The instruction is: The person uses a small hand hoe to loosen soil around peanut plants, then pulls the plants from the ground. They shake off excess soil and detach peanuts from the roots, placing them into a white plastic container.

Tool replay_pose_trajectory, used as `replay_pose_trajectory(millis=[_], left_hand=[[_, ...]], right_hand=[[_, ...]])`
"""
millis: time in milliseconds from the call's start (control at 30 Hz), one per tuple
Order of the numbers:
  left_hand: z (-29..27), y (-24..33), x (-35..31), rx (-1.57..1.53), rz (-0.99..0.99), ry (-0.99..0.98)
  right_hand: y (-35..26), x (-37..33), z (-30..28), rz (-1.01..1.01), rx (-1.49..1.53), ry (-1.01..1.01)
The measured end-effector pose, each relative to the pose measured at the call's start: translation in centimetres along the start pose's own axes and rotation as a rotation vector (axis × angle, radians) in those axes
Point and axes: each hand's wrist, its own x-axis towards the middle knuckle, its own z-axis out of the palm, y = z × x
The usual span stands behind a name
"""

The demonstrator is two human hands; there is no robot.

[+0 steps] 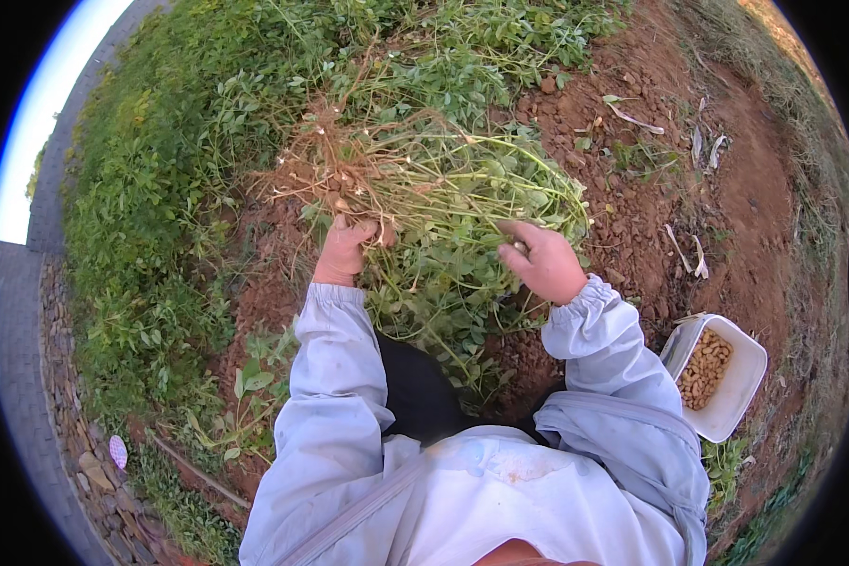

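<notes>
A bundle of uprooted peanut plants [415, 184] lies across in front of me, its brown roots to the left and its green stems and leaves to the right. My left hand [347, 250] is closed at the root end, with thumb and fingers among the roots and a pod beside them. My right hand [547, 264] is curled near the stems, right of the left hand. Between its thumb and fingers shows a small pale thing that looks like a peanut [520, 247]. The inside of that hand is hidden.
A white bucket [738, 401] with peanuts [705, 370] in it stands to my right on reddish soil [759, 226]. Leafy green plants [151, 226] grow thickly on the left. Beyond them run a stone edge [90, 467] and grey paving [19, 377]. Dry husks [700, 257] lie scattered at right.
</notes>
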Motion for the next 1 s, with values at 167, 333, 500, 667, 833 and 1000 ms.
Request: replay_pose_trajectory(millis=[167, 333, 500, 667, 833, 1000], left_hand=[[1.5, -2.6, 0.0, 0.445, 0.029, 0.142], [-1.6, -5.5, 0.6, 0.45, 0.097, 0.139], [-0.2, -5.9, 1.2, 0.092, 0.113, 0.405], [0.1, -6.1, 1.2, 0.482, 0.25, 0.402], [7.0, -2.2, 1.5, 0.143, 0.083, 0.278], [12.3, 0.2, 1.1, -0.056, 0.045, 0.145]], right_hand=[[1.6, -3.4, 6.3, -0.1, -0.304, -0.256], [0.2, -3.5, 6.0, -0.096, -0.335, -0.367], [-1.9, -2.8, -0.6, -0.007, -0.153, -0.127], [-5.7, -1.5, -3.6, -0.152, -0.025, 0.244], [-5.7, 1.3, -0.8, -0.215, -0.233, 0.251], [-3.8, 1.4, 0.0, -0.046, -0.261, 0.306]])
